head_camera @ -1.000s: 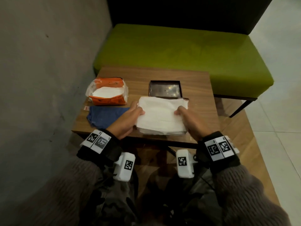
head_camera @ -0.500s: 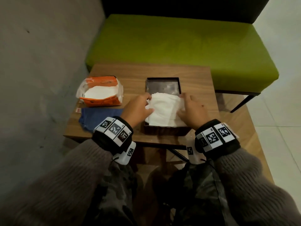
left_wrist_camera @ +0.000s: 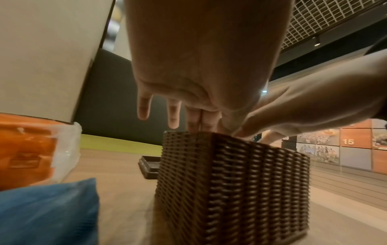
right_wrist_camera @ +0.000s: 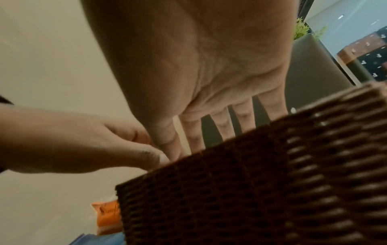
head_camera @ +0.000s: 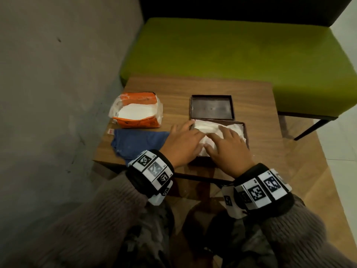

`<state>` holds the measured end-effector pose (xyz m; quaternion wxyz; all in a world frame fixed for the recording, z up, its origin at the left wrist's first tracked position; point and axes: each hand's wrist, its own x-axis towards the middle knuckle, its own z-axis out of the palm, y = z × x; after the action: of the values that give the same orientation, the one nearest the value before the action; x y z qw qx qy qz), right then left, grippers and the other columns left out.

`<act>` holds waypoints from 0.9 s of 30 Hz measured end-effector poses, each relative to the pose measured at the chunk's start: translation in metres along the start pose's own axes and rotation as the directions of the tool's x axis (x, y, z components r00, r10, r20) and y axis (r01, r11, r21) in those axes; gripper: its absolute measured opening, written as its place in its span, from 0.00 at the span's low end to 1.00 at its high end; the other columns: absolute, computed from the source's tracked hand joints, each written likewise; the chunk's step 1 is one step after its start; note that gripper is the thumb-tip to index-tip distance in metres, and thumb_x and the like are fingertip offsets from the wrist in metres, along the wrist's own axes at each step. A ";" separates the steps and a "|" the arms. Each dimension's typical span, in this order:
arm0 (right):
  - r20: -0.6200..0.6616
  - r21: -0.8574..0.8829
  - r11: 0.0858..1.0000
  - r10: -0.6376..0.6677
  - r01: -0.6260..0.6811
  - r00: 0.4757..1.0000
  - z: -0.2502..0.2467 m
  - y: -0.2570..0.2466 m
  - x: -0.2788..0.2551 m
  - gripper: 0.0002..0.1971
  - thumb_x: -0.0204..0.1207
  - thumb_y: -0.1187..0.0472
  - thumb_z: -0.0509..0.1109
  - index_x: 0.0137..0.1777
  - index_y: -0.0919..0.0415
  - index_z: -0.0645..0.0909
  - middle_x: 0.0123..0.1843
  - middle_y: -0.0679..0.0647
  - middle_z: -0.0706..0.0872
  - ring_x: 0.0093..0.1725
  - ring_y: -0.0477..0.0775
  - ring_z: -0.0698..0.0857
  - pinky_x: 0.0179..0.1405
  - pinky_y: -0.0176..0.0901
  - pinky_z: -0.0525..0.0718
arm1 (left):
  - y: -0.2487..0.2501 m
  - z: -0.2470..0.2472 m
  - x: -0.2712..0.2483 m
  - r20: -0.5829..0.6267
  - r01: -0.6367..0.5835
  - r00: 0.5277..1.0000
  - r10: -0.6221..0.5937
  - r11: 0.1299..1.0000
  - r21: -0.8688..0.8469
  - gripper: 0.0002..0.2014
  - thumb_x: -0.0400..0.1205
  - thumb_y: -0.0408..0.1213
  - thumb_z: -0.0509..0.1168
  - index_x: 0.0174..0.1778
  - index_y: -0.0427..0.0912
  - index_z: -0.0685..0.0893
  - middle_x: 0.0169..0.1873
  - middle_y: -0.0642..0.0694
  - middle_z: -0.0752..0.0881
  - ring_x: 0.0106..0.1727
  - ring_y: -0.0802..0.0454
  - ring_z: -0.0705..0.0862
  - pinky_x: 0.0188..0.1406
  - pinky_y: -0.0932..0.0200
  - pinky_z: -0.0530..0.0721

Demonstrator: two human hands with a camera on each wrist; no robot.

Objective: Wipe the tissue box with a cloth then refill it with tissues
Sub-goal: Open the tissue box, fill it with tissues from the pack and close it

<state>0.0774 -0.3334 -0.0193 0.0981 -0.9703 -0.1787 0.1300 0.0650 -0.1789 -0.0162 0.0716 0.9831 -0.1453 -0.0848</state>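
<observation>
A dark brown woven tissue box point(head_camera: 246, 136) point(left_wrist_camera: 230, 185) point(right_wrist_camera: 272, 182) stands on the wooden table point(head_camera: 255, 105), lidless, with a white stack of tissues point(head_camera: 208, 127) lying in it. My left hand point(head_camera: 185, 144) point(left_wrist_camera: 188, 99) lies flat on the left part of the stack, fingers straight. My right hand point(head_camera: 228, 146) point(right_wrist_camera: 209, 99) presses on the middle of the stack with fingers spread. The box's dark lid point(head_camera: 212, 109) lies upside down just behind it. A blue cloth point(head_camera: 139, 141) point(left_wrist_camera: 46, 212) lies flat to the left.
An opened orange tissue packet point(head_camera: 138, 115) point(left_wrist_camera: 25, 149) with white tissues sits at the table's left. A grey wall point(head_camera: 58, 93) runs close on the left. A green bench point(head_camera: 231, 51) stands behind the table.
The tissue stack went from lying over the box top down into the box. Both hands moved from its sides onto its top and now press it flat.
</observation>
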 end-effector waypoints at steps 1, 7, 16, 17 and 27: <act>0.000 0.026 1.000 -0.009 0.009 1.000 -0.002 -0.001 0.001 0.23 0.83 0.43 0.56 0.77 0.45 0.68 0.83 0.60 0.61 0.81 0.65 0.60 0.76 0.66 0.64 | -0.004 -0.003 -0.002 -0.008 0.006 1.000 -0.007 0.999 -0.048 0.18 0.85 0.48 0.53 0.71 0.52 0.73 0.72 0.51 0.74 0.81 0.50 0.55 0.74 0.43 0.58; 0.267 0.009 0.997 0.068 -0.073 0.961 -0.002 -0.004 0.014 0.22 0.83 0.39 0.52 0.76 0.38 0.69 0.84 0.55 0.57 0.82 0.62 0.58 0.76 0.66 0.60 | -0.089 -0.029 -0.010 -0.340 0.156 0.889 -0.308 0.900 -0.407 0.12 0.80 0.37 0.59 0.56 0.47 0.83 0.56 0.45 0.85 0.59 0.44 0.80 0.60 0.42 0.77; 0.292 -0.015 1.000 0.011 -0.007 0.956 0.008 -0.024 -0.010 0.34 0.75 0.27 0.49 0.80 0.36 0.59 0.87 0.54 0.50 0.85 0.58 0.50 0.79 0.68 0.55 | -0.198 -0.025 0.009 0.140 0.335 0.925 -0.353 0.933 0.132 0.24 0.76 0.44 0.70 0.68 0.46 0.77 0.67 0.42 0.79 0.68 0.42 0.76 0.67 0.46 0.74; 0.296 -0.044 0.999 0.015 -0.002 0.955 0.012 -0.024 -0.010 0.34 0.75 0.26 0.49 0.80 0.36 0.58 0.87 0.53 0.49 0.85 0.58 0.49 0.79 0.69 0.56 | -0.199 -0.021 0.012 0.194 0.307 0.920 -0.341 0.933 0.187 0.27 0.75 0.47 0.70 0.70 0.46 0.75 0.67 0.43 0.79 0.68 0.42 0.76 0.67 0.47 0.74; 0.303 -0.049 0.999 0.019 -0.004 0.953 0.010 -0.025 -0.008 0.30 0.77 0.29 0.50 0.78 0.36 0.63 0.87 0.53 0.51 0.85 0.58 0.51 0.77 0.66 0.62 | -0.200 -0.018 0.032 0.365 0.192 0.886 -0.288 0.941 0.277 0.33 0.67 0.46 0.74 0.68 0.43 0.74 0.62 0.41 0.81 0.61 0.41 0.80 0.57 0.53 0.78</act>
<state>0.0589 -0.3116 -0.0211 0.0454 -0.9420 -0.1889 0.2736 0.1534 0.0033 -0.0365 -0.0868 0.9567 -0.0424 -0.2745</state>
